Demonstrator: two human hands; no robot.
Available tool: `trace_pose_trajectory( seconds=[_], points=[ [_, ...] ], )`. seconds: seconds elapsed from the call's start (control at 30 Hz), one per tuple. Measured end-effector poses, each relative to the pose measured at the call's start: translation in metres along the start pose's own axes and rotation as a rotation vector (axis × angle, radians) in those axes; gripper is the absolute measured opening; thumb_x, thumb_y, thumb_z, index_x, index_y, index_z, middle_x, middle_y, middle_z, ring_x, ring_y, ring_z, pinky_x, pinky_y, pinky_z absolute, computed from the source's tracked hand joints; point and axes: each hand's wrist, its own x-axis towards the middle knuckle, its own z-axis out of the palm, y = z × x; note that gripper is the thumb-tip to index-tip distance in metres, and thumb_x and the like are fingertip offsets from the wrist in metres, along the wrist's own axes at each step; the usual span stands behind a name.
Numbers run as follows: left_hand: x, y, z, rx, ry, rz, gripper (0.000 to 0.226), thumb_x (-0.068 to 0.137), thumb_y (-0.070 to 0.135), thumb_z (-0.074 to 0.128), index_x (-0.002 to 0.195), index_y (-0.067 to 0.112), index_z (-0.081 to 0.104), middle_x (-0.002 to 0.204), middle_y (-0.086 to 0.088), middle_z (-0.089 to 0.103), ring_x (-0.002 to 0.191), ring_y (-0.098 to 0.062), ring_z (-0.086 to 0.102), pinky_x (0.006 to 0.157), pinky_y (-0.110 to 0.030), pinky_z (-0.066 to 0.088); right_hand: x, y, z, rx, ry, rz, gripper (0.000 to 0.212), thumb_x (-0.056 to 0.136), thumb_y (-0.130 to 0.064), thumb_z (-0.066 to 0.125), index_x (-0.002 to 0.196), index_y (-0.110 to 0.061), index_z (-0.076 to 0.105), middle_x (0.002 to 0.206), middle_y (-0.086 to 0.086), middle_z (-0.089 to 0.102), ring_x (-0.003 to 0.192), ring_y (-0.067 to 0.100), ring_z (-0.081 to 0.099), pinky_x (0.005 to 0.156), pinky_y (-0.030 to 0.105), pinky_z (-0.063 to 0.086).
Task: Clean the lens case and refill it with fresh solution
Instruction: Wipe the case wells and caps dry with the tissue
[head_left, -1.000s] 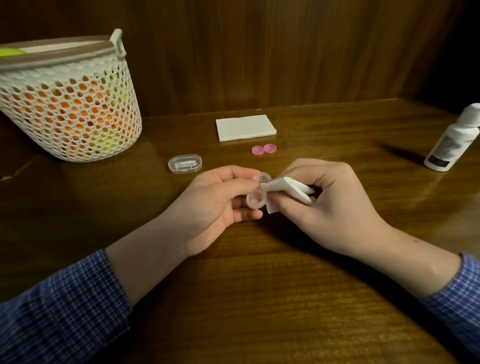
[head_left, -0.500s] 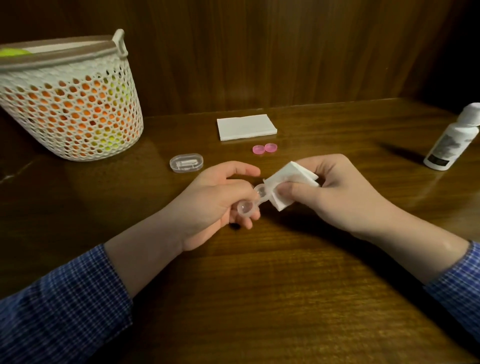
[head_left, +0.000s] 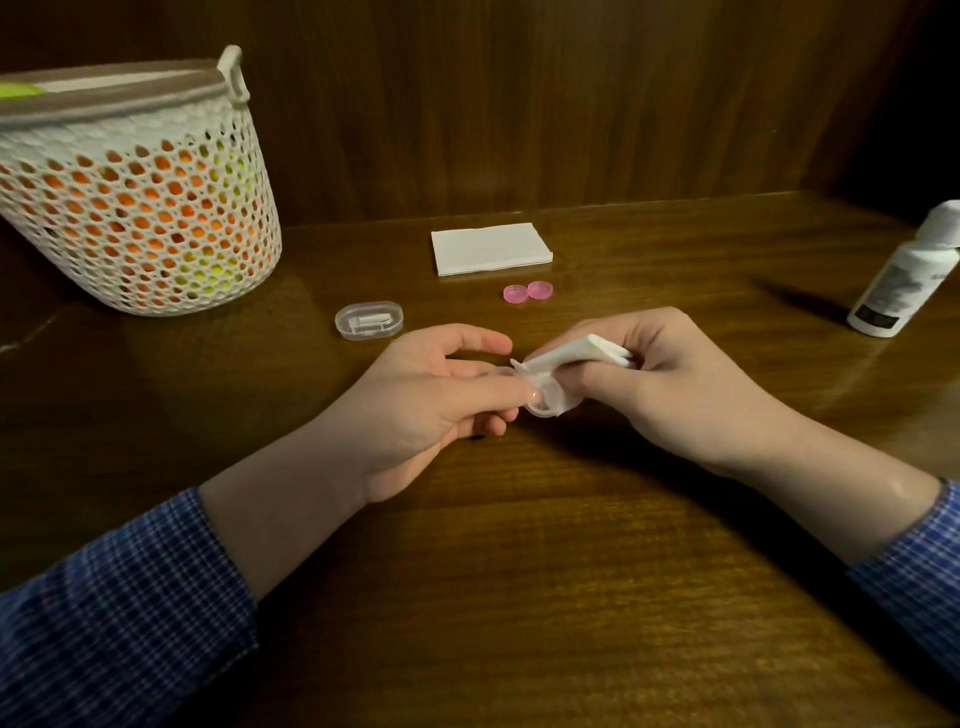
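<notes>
We are holding the clear lens case (head_left: 540, 402) above the middle of the desk (head_left: 519, 571), a little nearer the back edge than the front edge. Our left hand (head_left: 436, 395) is pinching one end of the case between the thumb and the fingers, so that grip is grasping the case. Our right hand (head_left: 670, 384) is curling its fingers around a folded white tissue (head_left: 571, 356), so that grip is grasping the tissue. One corner of the tissue is pressing into the cup of the case nearest the right hand. Two pink caps (head_left: 527, 291) are lying side by side, touching, on the desk behind our hands. A stack of white tissues (head_left: 491, 248) is sitting just behind the caps, near the back edge. A small clear box (head_left: 369, 320) is lying to the left of the caps. A white basket (head_left: 130, 208) with holes is standing at the back left corner, and orange and yellow things are showing through the holes. A white solution bottle (head_left: 906, 275) is standing at the right edge, well apart from our hands. Blue checked sleeves (head_left: 119, 618) are covering both our arms.
</notes>
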Motion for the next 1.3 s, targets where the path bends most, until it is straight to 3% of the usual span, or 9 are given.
trace_pose_trajectory(
  seconds=[0.2,0.47,0.6,0.7,0.83,1.07,1.17,1.2,1.3],
  points=[
    [0.001,0.002,-0.002,-0.14,0.064,-0.03,0.068,0.056,0.006,0.081,0.121,0.007,0.059,0.083,-0.01,0.077,0.068,-0.014,0.07,0.061,-0.024,0.057,0.001,0.003,-0.006,0.057,0.045,0.005,0.021,0.094,0.001,0.063,0.093,-0.008,0.082,0.095,0.03,0.072,0.091,0.061,0.056,0.077,0.071,0.049],
    [-0.001,0.004,-0.001,-0.207,0.059,-0.041,0.065,0.056,0.005,0.08,0.118,0.005,0.059,0.073,-0.006,0.074,0.062,-0.012,0.069,0.059,-0.023,0.057,0.003,0.007,-0.003,0.048,0.052,-0.036,0.015,0.088,-0.009,0.067,0.092,-0.009,0.082,0.095,0.031,0.071,0.092,0.058,0.057,0.081,0.068,0.048],
    [0.002,0.006,-0.004,-0.349,0.134,-0.043,0.061,0.065,0.001,0.077,0.122,0.005,0.058,0.07,-0.006,0.073,0.061,-0.011,0.069,0.057,-0.022,0.057,0.001,0.007,0.0,0.046,0.087,-0.073,0.019,0.091,-0.001,0.068,0.086,-0.014,0.082,0.089,0.01,0.077,0.086,0.038,0.066,0.08,0.049,0.052],
    [0.004,0.002,0.0,-0.426,0.19,-0.018,0.044,0.082,-0.006,0.071,0.122,0.007,0.059,0.073,-0.007,0.076,0.063,-0.011,0.071,0.059,-0.023,0.058,0.002,0.009,0.006,0.027,0.133,-0.079,0.015,0.092,-0.003,0.069,0.083,-0.008,0.08,0.088,0.013,0.074,0.085,0.038,0.064,0.077,0.047,0.051],
    [0.006,-0.001,0.005,-0.464,0.294,-0.001,0.029,0.085,-0.003,0.073,0.112,0.006,0.069,0.076,-0.006,0.077,0.066,-0.012,0.074,0.062,-0.024,0.059,0.003,0.007,0.014,-0.014,0.144,-0.088,0.012,0.093,-0.005,0.071,0.087,-0.006,0.081,0.092,0.008,0.076,0.088,0.027,0.068,0.082,0.04,0.053],
    [0.0,-0.003,0.01,-0.153,0.274,0.049,0.028,0.083,0.003,0.078,0.108,0.012,0.072,0.089,-0.008,0.079,0.074,-0.013,0.074,0.066,-0.023,0.058,0.003,0.008,0.007,-0.129,0.361,-0.152,0.021,0.091,-0.004,0.069,0.086,-0.02,0.081,0.087,0.0,0.075,0.082,0.017,0.067,0.068,0.027,0.055],
    [-0.002,-0.003,0.014,-0.087,0.216,0.056,0.031,0.082,0.004,0.077,0.111,0.011,0.069,0.085,-0.005,0.079,0.072,-0.012,0.073,0.064,-0.021,0.057,0.007,0.008,0.006,0.056,0.244,0.005,0.026,0.094,-0.003,0.064,0.084,-0.019,0.082,0.088,0.019,0.074,0.087,0.044,0.063,0.078,0.053,0.055],
    [-0.002,-0.002,0.014,-0.09,0.196,0.045,0.028,0.084,0.003,0.076,0.111,0.009,0.069,0.083,-0.005,0.079,0.07,-0.011,0.072,0.062,-0.021,0.057,0.007,0.008,0.005,0.079,0.207,0.003,0.028,0.094,-0.001,0.062,0.089,-0.019,0.083,0.09,0.017,0.076,0.09,0.045,0.064,0.082,0.057,0.055],
    [0.0,-0.002,0.011,-0.222,0.151,-0.026,0.025,0.092,-0.002,0.065,0.115,0.005,0.069,0.083,-0.009,0.075,0.062,-0.009,0.069,0.055,-0.019,0.055,0.003,0.004,0.005,-0.095,0.104,-0.182,0.026,0.093,0.001,0.066,0.104,-0.016,0.082,0.096,-0.001,0.078,0.093,0.022,0.069,0.085,0.037,0.058]
  ],
)
